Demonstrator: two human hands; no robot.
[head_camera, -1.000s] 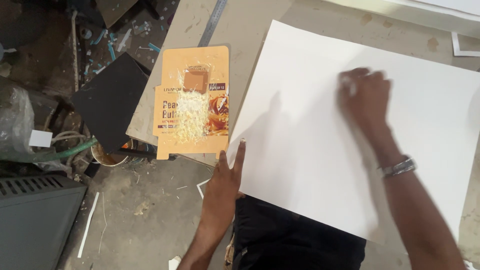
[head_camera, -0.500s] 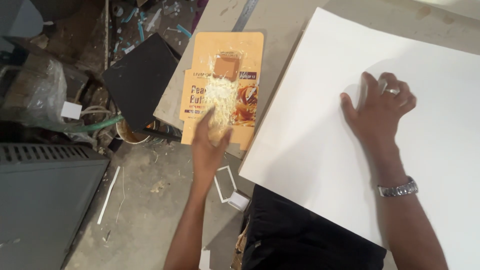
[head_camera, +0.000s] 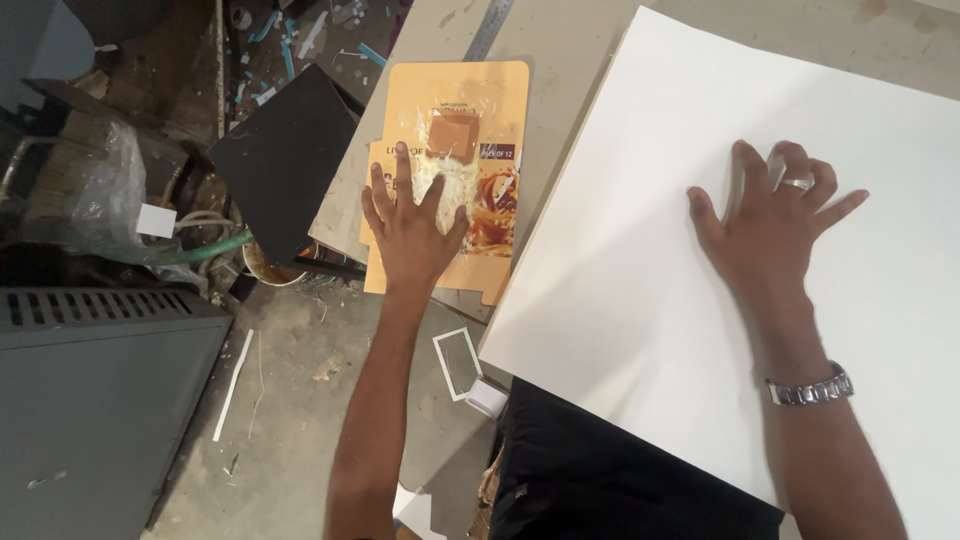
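- Left hand (head_camera: 412, 232) lies flat, grip open, fingers spread on the flattened orange carton (head_camera: 450, 175) at the bench (head_camera: 560, 60) edge
- Right hand (head_camera: 775, 225) splayed, grip open, pressing the white sheet (head_camera: 640, 250)

Even, soft daylight; white sheet (head_camera: 700, 200) bright, near blown out toward the upper right. Faint shadows fall left of the right hand (head_camera: 775, 225) and under the left hand (head_camera: 410, 230). Focus sharp; floor clutter at left dimmer.
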